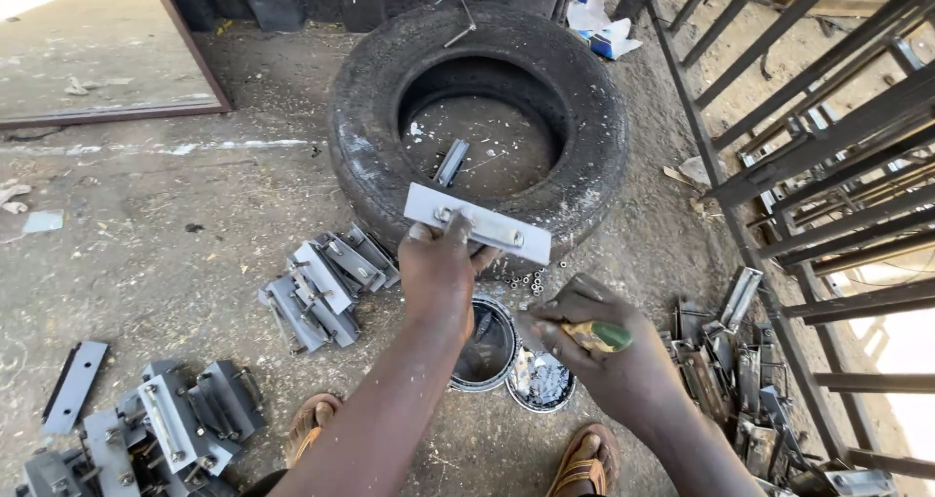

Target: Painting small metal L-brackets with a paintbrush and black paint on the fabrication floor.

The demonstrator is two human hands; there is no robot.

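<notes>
One metal plate (pixel 477 223) pinched between left-hand fingers (pixel 456 229), thumb on top.

surface: bare dusty ground (pixel 175 234), strewn with grit and scraps. a worn black tyre (pixel 370 127) lies flat on it, a small grey metal piece (pixel 451 162) on the ground inside its ring. grey metal brackets lie in heaps: one left of centre (pixel 326 288), one at lower left (pixel 146 429), one at right by the metal frame (pixel 740 370). two round tins (pixel 487 346) stand touching near the tyre, small loose nuts (pixel 531 283) just beside them.
</notes>
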